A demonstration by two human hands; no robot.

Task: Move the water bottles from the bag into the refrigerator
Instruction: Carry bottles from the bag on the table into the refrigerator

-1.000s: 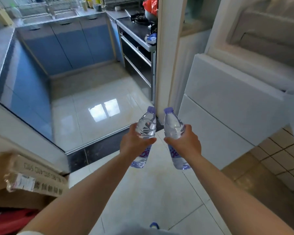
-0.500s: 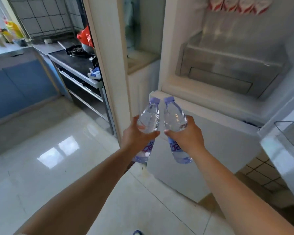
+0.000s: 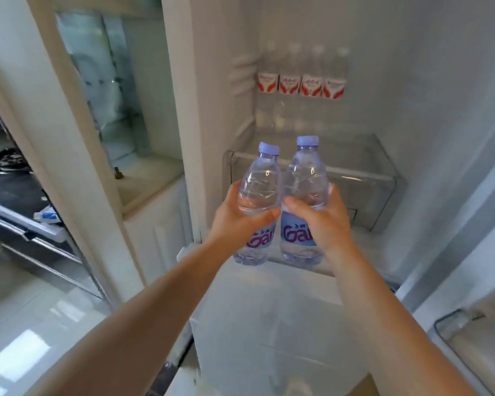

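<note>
- While both arms are stretched toward the open refrigerator (image 3: 440, 138), a water bottle is gripped in each hand.
- Left bottle (image 3: 257, 201) is clasped around its middle by the left hand (image 3: 237, 221); right bottle (image 3: 303, 195) is clasped likewise by the right hand (image 3: 323, 221).
- Both blue-capped bottles are held upright, touching side by side, before the clear drawer (image 3: 363, 178).
- Four red-labelled bottles (image 3: 300, 84) are lined along the shelf's back edge.
</note>
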